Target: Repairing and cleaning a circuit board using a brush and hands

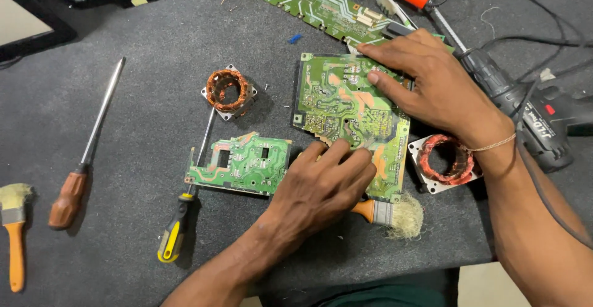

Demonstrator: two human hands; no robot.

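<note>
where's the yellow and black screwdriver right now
In the head view the yellow and black screwdriver lies low on the left of the grey mat, its shaft running up past the small circuit board, just left of the left hand.

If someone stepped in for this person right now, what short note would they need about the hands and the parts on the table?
Left hand: fingers pressed on the lower edge of the large green circuit board, nothing gripped.
Right hand: flat on the board's upper right, steadying it.
Around it: smaller cut-out board to the left, copper-wound coil above that, a second coil under the right wrist, brush below the board, yellow-handled screwdriver lower left, cordless drill at right.
Done: board lies solder side up.
Left: cannot tell from this view.
</note>
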